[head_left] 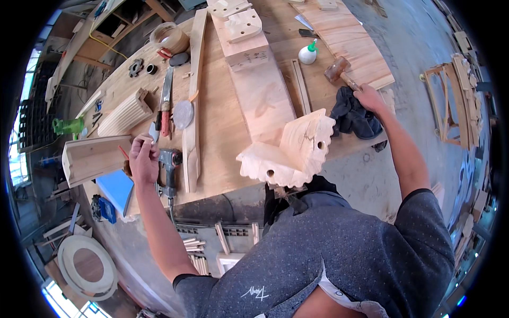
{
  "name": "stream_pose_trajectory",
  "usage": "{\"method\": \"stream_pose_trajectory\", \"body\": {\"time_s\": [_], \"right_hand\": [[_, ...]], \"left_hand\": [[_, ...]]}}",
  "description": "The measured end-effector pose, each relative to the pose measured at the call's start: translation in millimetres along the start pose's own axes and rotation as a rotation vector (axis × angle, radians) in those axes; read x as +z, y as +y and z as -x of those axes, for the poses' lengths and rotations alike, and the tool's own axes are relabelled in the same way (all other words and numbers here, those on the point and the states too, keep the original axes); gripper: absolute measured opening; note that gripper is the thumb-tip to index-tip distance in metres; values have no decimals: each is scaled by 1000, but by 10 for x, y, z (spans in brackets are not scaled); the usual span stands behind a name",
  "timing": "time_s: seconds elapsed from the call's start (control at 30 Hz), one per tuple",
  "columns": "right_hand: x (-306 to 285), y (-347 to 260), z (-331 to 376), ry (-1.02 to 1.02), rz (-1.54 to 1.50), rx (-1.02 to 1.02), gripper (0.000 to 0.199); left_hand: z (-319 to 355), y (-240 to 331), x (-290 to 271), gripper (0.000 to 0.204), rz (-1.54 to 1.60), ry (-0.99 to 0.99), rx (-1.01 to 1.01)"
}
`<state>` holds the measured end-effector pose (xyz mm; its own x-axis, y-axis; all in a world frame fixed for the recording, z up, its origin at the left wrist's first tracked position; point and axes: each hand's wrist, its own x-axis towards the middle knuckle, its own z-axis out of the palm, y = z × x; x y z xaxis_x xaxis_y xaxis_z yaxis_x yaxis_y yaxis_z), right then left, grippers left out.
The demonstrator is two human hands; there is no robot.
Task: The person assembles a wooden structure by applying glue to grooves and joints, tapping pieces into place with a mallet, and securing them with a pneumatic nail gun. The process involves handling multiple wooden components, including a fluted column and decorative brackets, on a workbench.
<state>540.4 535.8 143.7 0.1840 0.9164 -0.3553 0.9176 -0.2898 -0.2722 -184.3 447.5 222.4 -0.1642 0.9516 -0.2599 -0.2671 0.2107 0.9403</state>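
My right hand (369,98) is wrapped around the handle of a mallet (337,69) at the table's right side. The mallet's brown head lies over the edge of a wide wooden board (344,37). Just below that hand lies a dark crumpled cloth (354,114). My left hand (143,159) is raised with its fingers pinched together; what they hold, if anything, is too small to make out. Beside it are a power drill (169,172) and a trough-shaped wooden piece (98,159). In front of my body stands an angled wooden piece with scalloped edges (286,153) and two holes, touched by neither hand.
A long thick wooden block (261,90) runs away from me across the table (222,132). Left of it lie a narrow timber (193,122), a saw (167,90), a tape roll (169,37) and a fluted wooden piece (124,114). A glue bottle (308,53) stands right of the block.
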Motion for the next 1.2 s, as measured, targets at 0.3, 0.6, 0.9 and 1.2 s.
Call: {"method": "stream_pose_trajectory", "body": {"time_s": [0.3,0.6,0.9,1.2], "right_hand": [[-83,-273,939,10,-825,86,24],[-437,-459,1596,44,-976,-35,19],[-480,-504,1842,67,-1045,-81,17],[-536,-640,1988,69,-1043,-107,19]], "left_hand": [[1295,1188,2091,15,-409,-308,460],[1335,1263,2607,18,-879,-460,720],[1402,1305,2755,19,-977,-471,713],[1432,1316,2815,16,-1017,-477,685]]}}
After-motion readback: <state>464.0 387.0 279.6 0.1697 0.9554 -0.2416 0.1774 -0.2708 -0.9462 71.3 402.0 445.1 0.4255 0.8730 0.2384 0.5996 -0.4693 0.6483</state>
